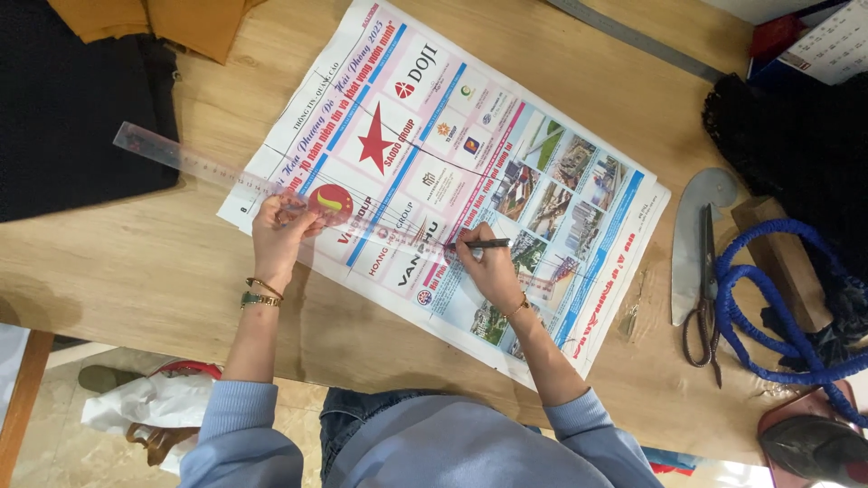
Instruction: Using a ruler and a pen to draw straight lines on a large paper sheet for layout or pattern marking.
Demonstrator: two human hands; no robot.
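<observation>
Ruling a line on a newspaper sheet with pen and clear ruler.

The left hand (282, 228) lies flat, fingers spread, pressing the ruler (212, 170) onto the newspaper (470, 154); the right hand (488, 262) pinches a dark pen (479, 243), tip at the ruler's edge near the sheet's middle. The ruler looks like thin, stiff, slick plastic, likely to skate on the paper unless pressed from above as it is now. The newspaper is light, limp and easily torn or creased, best lifted by its edges; it lies spread on the counter (163, 271). The pen is light and rigid, held close to its point. Right of the newspaper lie scissors (706, 289) across a grey curved template (696, 212), beside a blue cord (768, 316). No containers show.
</observation>
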